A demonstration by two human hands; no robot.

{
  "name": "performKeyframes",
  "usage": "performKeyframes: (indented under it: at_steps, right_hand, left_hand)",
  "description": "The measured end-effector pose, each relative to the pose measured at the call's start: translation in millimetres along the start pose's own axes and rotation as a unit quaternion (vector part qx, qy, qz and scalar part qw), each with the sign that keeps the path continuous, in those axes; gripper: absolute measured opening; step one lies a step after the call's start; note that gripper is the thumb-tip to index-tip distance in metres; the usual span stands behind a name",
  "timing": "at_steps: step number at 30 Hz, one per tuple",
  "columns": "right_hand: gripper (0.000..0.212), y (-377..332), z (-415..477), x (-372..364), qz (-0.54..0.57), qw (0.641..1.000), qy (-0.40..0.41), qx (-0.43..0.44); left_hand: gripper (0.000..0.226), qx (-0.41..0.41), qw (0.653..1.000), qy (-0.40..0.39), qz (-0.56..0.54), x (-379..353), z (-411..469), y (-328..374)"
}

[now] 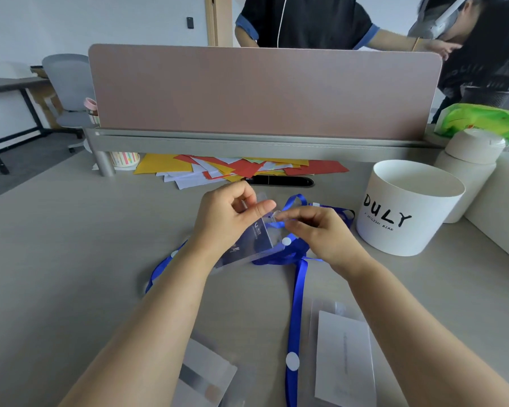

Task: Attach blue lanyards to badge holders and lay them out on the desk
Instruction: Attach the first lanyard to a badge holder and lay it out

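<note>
A clear plastic badge holder (253, 242) is held tilted above the desk (71, 259). My left hand (227, 221) grips its upper left edge between thumb and fingers. My right hand (321, 233) pinches the small clip of a blue lanyard (297, 289) at the holder's top slot. The lanyard's ribbon loops under both hands and trails toward me down the desk, with a white round sticker (292, 361) on it. Two more badge holders lie near the front edge, one at the left (209, 377) and one with a white card at the right (346, 356).
A white round box lettered DULY (406, 210) stands at the right, with a white bottle (467, 165) and a green pack (482, 118) behind it. Coloured paper sheets (235, 167) and a black pen (279, 181) lie below a pink divider (262, 89). Two people are beyond the divider.
</note>
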State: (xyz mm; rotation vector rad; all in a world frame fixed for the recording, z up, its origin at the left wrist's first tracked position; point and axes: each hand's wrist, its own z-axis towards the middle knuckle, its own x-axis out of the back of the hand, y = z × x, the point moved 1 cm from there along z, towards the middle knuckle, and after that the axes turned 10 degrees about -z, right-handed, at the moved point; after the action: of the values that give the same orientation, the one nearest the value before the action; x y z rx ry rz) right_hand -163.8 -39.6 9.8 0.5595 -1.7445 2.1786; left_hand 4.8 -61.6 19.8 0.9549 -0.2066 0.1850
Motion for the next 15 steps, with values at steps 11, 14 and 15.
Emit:
performKeyframes:
  at_steps: [11, 14, 15]
  right_hand:
    - [0.028, 1.2, 2.3, 0.8, -0.115, 0.993, -0.017, -0.009]
    - [0.028, 3.0, 2.5, 0.9, -0.132, 0.991, -0.006, 0.005]
    - [0.029, 2.8, 2.4, 1.0, -0.137, 0.991, -0.005, 0.007]
  left_hand:
    - [0.029, -0.048, 0.984, -0.148, 0.088, 12.9, 2.6, 0.4]
    - [0.034, -0.058, 0.98, -0.156, 0.11, 12.8, 2.9, -0.7]
    - [0.035, -0.06, 0.979, -0.157, 0.114, 12.4, 2.9, -0.5]
